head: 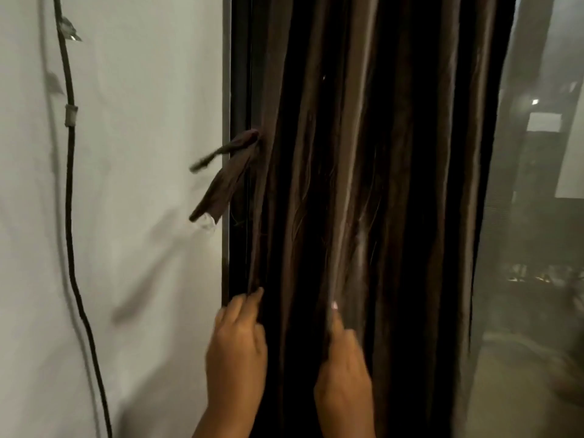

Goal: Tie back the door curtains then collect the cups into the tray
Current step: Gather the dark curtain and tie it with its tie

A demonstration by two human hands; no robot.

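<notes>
The dark curtain (363,184) hangs gathered at centre, its tie strip (226,172) dangling at nine o'clock, while the left hand (237,352) and right hand (343,371) at six o'clock seemingly pinch folds, probably to bunch them for tying.

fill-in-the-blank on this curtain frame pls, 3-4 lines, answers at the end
1. Both hands touch the dark brown ____, the left hand at its left edge and the right hand further in.
2. The tie-back strip hangs loose on the curtain's ____ side.
3. The dark cable runs down the white ____.
4. Glass shows on the ____ side of the curtain.

Missing words: curtain; left; wall; right
</notes>
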